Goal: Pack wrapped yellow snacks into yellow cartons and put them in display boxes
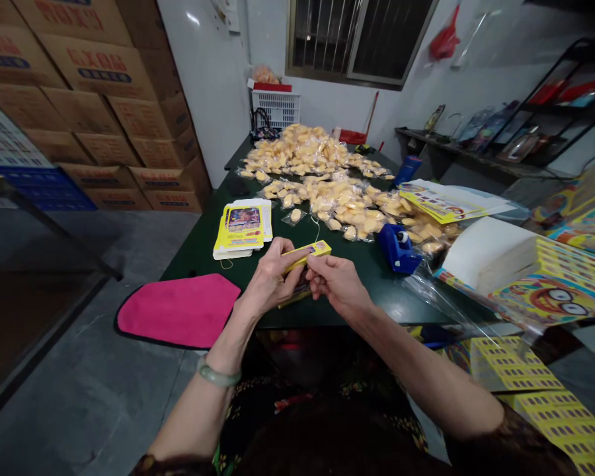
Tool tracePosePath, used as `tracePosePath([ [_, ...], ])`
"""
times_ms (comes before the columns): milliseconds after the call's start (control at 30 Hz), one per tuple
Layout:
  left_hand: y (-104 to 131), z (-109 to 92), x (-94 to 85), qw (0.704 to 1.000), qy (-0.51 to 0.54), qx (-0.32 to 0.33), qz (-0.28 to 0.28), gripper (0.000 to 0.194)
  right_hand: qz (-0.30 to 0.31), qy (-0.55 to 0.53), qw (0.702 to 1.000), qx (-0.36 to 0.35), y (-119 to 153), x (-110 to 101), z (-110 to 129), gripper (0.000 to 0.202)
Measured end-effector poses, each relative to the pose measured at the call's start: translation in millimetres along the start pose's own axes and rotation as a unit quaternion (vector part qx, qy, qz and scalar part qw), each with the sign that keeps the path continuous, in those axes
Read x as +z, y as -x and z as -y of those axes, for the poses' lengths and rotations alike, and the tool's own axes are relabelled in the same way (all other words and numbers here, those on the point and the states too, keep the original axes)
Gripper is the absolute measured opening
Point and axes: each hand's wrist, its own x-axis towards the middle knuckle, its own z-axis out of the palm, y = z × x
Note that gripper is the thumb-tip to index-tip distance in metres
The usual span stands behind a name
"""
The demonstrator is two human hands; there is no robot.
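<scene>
My left hand (272, 274) is wrapped round a small yellow carton (320, 248), held over the near edge of the dark green table. At the carton's right end, my right hand (338, 281) is closed, thumb and forefinger pinching at its edge; my fingers hide part of that spot. A thin white string (318, 228) curves up just behind the carton. Left of it lies a stack of flat yellow cartons (242, 228) with printed fronts. Beyond my hands spreads a large heap of pale yellow pieces in clear wrappers (337, 198).
A blue tape dispenser (399, 248) stands right of my hands. Further right is an open display box (540, 284) with a cartoon face. A pink cloth-like piece (178, 311) juts out at the table's left. Brown cardboard boxes (99, 66) are stacked against the left wall.
</scene>
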Motion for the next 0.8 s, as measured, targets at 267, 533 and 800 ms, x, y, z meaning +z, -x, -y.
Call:
tracePosePath([
  [267,0.7,-3.5,4.3,0.998,0.037,-0.047,-0.032,0.029,-0.066,-0.001,0.997,-0.041,-3.0,9.1,-13.0,0.036],
  [533,-7.4,0.0,26.7,0.982,0.034,-0.096,-0.158,0.016,-0.063,-0.028,0.993,0.100,-1.5,5.1,-50.5,0.046],
  [800,-4.3,16.4,6.7,0.983,0.095,-0.145,-0.069,0.026,-0.060,0.031,0.989,0.130,-0.9,-27.8,-68.6,0.028],
])
